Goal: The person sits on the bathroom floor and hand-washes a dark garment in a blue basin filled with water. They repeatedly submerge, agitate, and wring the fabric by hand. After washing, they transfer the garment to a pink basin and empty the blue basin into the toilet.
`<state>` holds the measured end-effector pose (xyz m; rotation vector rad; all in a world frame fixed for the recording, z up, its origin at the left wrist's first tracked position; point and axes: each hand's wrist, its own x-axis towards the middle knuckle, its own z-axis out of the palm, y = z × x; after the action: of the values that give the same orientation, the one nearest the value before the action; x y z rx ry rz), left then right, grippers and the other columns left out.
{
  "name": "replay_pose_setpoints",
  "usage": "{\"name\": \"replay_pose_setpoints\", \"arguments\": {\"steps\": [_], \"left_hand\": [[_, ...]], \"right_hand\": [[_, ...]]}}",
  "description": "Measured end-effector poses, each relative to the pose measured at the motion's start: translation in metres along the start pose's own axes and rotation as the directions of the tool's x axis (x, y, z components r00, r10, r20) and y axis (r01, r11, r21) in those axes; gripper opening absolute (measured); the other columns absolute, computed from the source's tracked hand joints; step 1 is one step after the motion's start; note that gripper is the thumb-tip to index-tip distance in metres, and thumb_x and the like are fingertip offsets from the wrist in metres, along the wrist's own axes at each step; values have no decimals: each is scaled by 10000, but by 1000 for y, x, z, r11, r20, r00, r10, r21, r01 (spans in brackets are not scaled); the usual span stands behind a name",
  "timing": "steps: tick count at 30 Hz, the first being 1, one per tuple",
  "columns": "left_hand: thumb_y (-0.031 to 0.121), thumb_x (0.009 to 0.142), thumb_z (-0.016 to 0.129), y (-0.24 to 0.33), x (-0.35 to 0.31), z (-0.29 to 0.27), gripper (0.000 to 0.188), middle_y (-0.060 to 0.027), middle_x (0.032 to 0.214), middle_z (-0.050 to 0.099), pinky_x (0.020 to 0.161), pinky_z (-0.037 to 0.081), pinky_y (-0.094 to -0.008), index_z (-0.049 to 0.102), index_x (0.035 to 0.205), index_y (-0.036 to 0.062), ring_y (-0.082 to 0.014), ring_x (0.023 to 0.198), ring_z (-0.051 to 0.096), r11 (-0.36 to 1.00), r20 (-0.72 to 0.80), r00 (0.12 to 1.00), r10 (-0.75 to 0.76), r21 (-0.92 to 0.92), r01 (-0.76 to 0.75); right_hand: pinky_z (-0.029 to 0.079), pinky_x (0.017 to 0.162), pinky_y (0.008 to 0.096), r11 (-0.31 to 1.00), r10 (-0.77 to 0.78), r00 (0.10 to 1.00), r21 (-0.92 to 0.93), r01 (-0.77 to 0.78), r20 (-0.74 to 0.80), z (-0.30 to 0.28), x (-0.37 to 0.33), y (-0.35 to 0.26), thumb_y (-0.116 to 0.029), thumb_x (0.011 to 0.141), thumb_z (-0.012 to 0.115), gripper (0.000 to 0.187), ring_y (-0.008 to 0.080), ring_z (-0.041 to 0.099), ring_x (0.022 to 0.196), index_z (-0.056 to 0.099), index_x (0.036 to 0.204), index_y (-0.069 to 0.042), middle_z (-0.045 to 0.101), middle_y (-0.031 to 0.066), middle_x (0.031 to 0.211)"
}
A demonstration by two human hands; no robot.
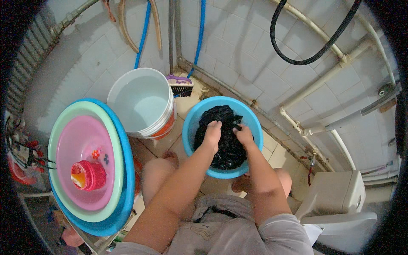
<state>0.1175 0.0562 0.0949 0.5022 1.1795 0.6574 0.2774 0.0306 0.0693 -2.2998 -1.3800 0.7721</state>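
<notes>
A black wet cloth [225, 154] lies bunched in a light blue basin [190, 127] on the floor between my feet. My left hand [213, 135] is closed on the cloth near its middle, knuckles up. Just to the right, my right hand [243, 135] grips a fold of the same cloth, thumb and fingers pressed together. Parts of the fingers on both hands are hidden in the dark folds. The cloth's exact kind cannot be made out.
A white bucket [165, 114] of water stands behind left, beside a purple-topped broom [180, 85]. Stacked basins [108, 208] at left hold a red jar [95, 175]. A toilet [333, 191] is at right; pipes [314, 91] and a black hose [297, 62] line the wall.
</notes>
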Motion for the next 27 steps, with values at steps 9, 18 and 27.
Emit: {"name": "replay_pose_setpoints", "arguments": {"steps": [9, 18, 27], "left_hand": [[467, 891, 495, 32, -35, 3, 450, -97, 1004, 596, 716, 502, -359, 562, 1112, 81, -189, 845, 582, 947, 410, 912, -14, -286, 143], [379, 914, 452, -2, -29, 0, 297, -48, 975, 598, 774, 469, -394, 546, 1014, 116, -205, 885, 577, 774, 476, 878, 48, -574, 269], [266, 870, 542, 28, -44, 10, 523, -102, 1350, 383, 979, 332, -376, 354, 1322, 83, -271, 1222, 380, 990, -48, 998, 32, -132, -38]], "right_hand": [[451, 704, 333, 760, -596, 791, 225, 610, -137, -66, -147, -127, -189, 767, 664, 186, 251, 577, 760, 572, 807, -33, 574, 108, 785], [462, 686, 478, 927, -364, 900, -4, 374, -239, -54, -99, -144, -398, 826, 527, 352, 386, 595, 766, 620, 781, -62, 625, 175, 800], [444, 791, 480, 968, -158, 901, -243, 61, -403, 21, 1, 6, -296, 845, 553, 380, 394, 482, 1064, 527, 1187, -132, 427, 205, 1269]]}}
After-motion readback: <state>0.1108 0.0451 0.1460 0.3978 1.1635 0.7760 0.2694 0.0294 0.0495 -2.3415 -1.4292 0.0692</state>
